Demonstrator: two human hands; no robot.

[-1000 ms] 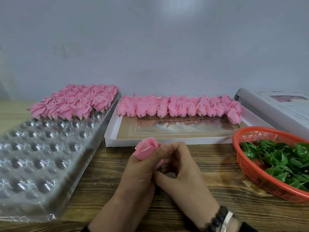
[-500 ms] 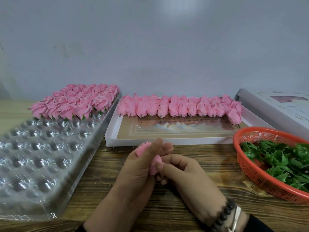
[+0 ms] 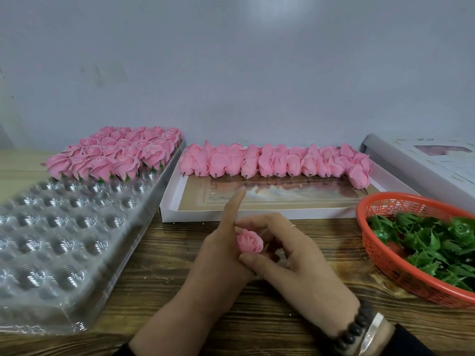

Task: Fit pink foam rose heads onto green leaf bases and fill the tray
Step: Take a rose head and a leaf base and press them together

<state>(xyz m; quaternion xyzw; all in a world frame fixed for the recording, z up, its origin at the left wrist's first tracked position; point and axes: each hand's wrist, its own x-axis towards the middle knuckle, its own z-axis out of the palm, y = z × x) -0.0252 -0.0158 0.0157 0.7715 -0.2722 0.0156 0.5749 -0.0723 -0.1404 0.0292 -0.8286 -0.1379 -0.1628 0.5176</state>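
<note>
Pink finished roses (image 3: 115, 152) fill only the far end of the clear tray (image 3: 64, 240), while the left hand (image 3: 218, 265) and right hand (image 3: 288, 258) together hold one rose head (image 3: 249, 242).

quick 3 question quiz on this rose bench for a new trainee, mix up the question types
1. True or false: the orange basket holds green leaf bases.
2. Which part of the clear tray has roses in it? A near rows, B far rows, C every row.
3. Fill in: the rose head sits between the left hand and the ____ hand.

Key: 1 true; 2 B; 3 right.
</note>
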